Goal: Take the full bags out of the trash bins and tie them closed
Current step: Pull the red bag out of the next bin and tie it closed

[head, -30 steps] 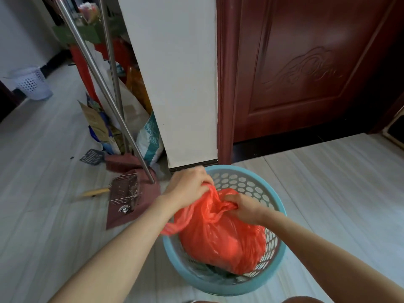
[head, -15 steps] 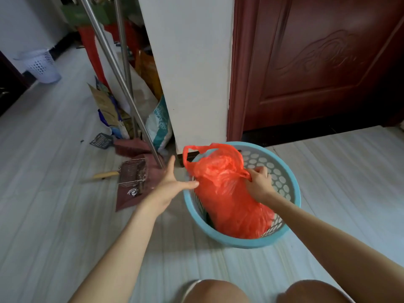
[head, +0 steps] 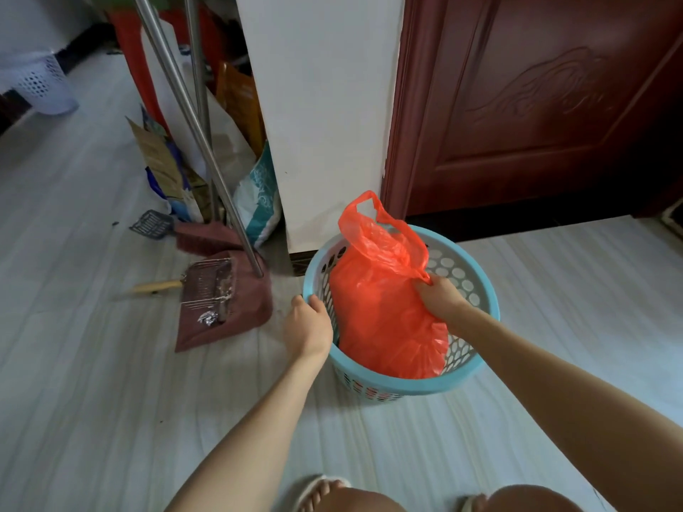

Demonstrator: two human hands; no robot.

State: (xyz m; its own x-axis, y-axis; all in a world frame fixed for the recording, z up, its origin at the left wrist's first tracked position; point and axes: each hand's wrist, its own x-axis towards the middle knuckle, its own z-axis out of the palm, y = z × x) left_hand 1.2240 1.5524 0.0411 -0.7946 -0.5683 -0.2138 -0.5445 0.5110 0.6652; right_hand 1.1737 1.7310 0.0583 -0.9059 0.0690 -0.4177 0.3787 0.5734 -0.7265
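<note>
Two hands on the job: right hand (head: 438,295) pinches the gathered neck of the orange bag (head: 384,319), left hand (head: 308,319) grips the near rim of the blue bin (head: 480,290), fingers curled over the edge. Bag sits inside the bin, leaning toward the left wall, one loop handle standing up free above the rim. Not tied yet.

Step in hand looks like the lift-out. To do it well: hold the bin down with the left hand so it doesn't ride up with the bag; pull straight up, not sideways, so the thin plastic doesn't snag on the perforated wall. Grip is on bunched film only, tear risk if contents are heavy. Catch the free handle too before lifting. Dustpan (head: 221,308) and broom sit just left; set the bag on bare floor to the right for tying.
</note>
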